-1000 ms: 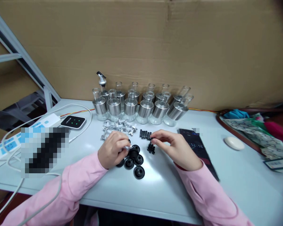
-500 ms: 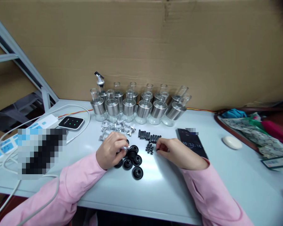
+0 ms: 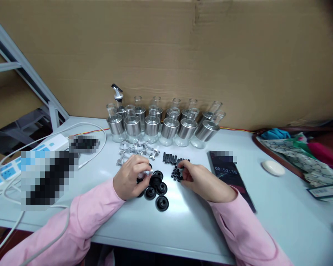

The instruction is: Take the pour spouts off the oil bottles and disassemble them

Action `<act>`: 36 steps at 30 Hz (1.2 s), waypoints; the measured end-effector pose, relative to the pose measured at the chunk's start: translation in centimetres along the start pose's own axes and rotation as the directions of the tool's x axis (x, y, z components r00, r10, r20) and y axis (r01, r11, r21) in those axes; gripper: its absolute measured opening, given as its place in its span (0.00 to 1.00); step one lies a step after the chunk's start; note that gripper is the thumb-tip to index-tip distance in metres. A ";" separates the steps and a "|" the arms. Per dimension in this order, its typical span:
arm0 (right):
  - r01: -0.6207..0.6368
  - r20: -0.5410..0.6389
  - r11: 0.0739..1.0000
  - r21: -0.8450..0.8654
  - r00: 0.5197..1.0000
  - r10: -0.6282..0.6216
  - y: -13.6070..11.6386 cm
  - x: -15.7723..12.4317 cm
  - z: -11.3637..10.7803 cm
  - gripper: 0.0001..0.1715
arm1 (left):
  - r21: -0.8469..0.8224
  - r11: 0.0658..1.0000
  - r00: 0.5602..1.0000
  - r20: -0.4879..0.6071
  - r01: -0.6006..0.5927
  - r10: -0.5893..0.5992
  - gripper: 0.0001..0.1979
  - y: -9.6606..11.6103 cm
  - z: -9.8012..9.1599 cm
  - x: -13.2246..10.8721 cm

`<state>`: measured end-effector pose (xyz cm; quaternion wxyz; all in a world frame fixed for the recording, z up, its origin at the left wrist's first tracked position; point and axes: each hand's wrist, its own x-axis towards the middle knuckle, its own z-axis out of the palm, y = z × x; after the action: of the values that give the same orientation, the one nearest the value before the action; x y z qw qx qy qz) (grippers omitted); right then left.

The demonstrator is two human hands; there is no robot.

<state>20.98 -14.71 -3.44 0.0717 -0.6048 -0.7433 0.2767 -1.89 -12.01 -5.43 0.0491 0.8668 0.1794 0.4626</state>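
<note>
A small silvery piece (image 3: 147,173) sits pinched in a person's left hand (image 3: 131,178) beside black discs (image 3: 162,203), while the right hand (image 3: 202,181) curls at a cluster of small black rings (image 3: 175,174), whether gripping one impossible to tell. Steel-banded glass bottles (image 3: 152,127) stand in rows behind.

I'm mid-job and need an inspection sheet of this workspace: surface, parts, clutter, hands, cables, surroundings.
Surface: pale tabletop, glossy.
Job's things: silver parts, black stoppers, black bars and small black rings in loose groups; bottles behind, one fitted with a pourer.
Clutter: phone and white oval object at right; power strip at left.
Hands: left hand pinches a small pale part; right hand is at the rings, grip unclear.
Cables: white cable loops near the power strip; red-and-yellow wires run behind the bottles.
Surroundings: cardboard behind, metal frame left, fabric items right.
</note>
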 end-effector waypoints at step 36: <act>0.121 -0.090 0.989 -0.087 0.988 -0.129 -0.8 -0.1 0.8 0.17 | 0.011 1.000 1.000 0.014 0.012 -0.012 0.16 -0.2 0.0 -0.2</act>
<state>20.01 -15.15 -3.70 0.0995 -0.5721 -0.7860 0.2121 -2.05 -11.86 -5.61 0.0485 0.8693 0.1866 0.4552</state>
